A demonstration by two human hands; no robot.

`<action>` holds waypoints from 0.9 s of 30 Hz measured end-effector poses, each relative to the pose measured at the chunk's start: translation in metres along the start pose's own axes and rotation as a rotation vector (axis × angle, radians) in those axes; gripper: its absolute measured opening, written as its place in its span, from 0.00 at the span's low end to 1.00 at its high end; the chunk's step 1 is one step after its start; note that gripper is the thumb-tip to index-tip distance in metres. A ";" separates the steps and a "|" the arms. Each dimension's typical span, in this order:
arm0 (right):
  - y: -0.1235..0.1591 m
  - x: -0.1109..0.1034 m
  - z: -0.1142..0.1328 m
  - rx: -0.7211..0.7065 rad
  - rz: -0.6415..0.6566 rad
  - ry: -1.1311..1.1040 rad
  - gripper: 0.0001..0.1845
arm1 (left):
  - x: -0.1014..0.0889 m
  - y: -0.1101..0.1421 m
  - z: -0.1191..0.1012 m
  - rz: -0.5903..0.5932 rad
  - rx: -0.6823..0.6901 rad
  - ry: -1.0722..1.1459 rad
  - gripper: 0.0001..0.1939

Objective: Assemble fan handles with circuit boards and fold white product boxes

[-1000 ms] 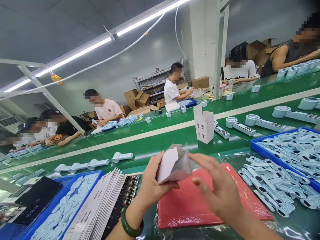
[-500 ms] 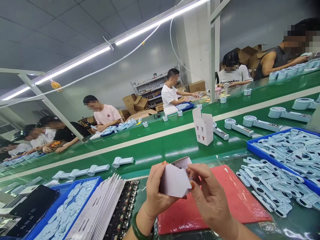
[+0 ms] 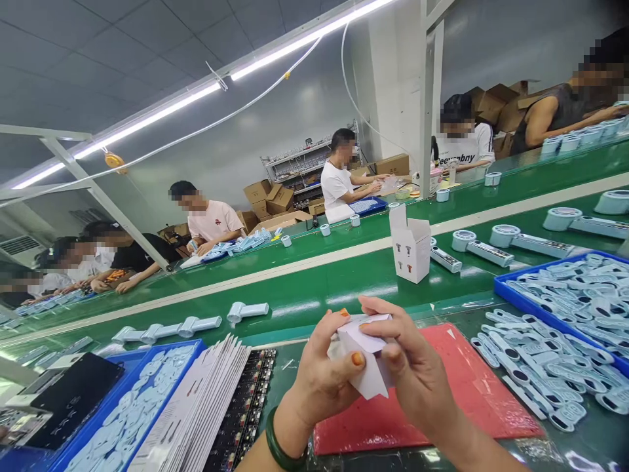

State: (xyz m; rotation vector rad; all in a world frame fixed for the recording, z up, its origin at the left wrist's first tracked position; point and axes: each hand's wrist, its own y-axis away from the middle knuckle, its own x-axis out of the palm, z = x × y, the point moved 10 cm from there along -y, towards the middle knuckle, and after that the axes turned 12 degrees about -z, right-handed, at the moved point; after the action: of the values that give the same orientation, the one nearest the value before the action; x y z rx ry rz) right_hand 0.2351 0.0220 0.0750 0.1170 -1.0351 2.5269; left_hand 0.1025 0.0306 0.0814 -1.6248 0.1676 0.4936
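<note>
A small white cardboard box (image 3: 366, 373) is held between both hands, above a red sheet (image 3: 462, 387) on the bench. My left hand (image 3: 324, 373) grips the box from its left side, thumb across the front. Curled over the top and right side is my right hand (image 3: 415, 367), its fingers on the flaps. The inside of the box is hidden. Beyond the hands, another white box (image 3: 413, 252) with small printed pictures stands upright on the green belt, its top flap raised.
Blue trays of light-blue plastic parts stand left (image 3: 162, 367) and right (image 3: 580, 288), with loose parts (image 3: 535, 367) beside the right one. Printed leaflets (image 3: 191, 400) and circuit boards (image 3: 246, 400) lie at left. Light-blue devices (image 3: 248, 311) rest on the belt (image 3: 314, 282). Several co-workers sit across.
The held box has been turned and its flaps folded over. My right hand has shifted from the open edge onto the top. The camera view has moved slightly.
</note>
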 end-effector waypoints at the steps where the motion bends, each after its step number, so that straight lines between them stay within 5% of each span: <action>1: -0.001 0.001 0.000 0.022 0.000 0.014 0.12 | 0.000 -0.001 0.000 0.003 -0.007 0.016 0.43; 5: -0.002 0.011 -0.002 0.121 0.038 0.042 0.11 | -0.003 0.000 0.001 -0.015 -0.015 0.049 0.46; 11: 0.003 0.020 -0.006 0.305 0.079 -0.175 0.24 | -0.017 -0.004 0.001 -0.059 -0.032 0.006 0.50; 15: 0.002 0.030 0.005 0.144 0.214 -0.180 0.41 | -0.046 -0.016 0.000 -0.239 -0.123 0.049 0.52; 18: 0.000 0.034 0.009 -0.067 0.275 -0.012 0.44 | -0.051 -0.019 0.008 -0.284 -0.344 0.294 0.40; 21: 0.001 0.033 0.012 -0.272 0.275 0.140 0.42 | -0.034 -0.004 0.022 -0.293 -0.750 0.697 0.23; 24: 0.010 0.037 0.014 -0.412 0.340 0.240 0.43 | -0.023 0.020 0.028 -0.463 -1.051 0.918 0.09; 27: 0.019 0.037 0.012 -0.458 0.376 0.289 0.43 | -0.011 0.037 0.029 -0.536 -1.184 0.971 0.11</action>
State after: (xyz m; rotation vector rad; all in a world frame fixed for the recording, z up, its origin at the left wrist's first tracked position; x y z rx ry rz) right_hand 0.1928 0.0140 0.0803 -0.6044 -1.5893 2.4325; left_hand 0.0721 0.0523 0.0507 -2.8321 0.1459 -0.8299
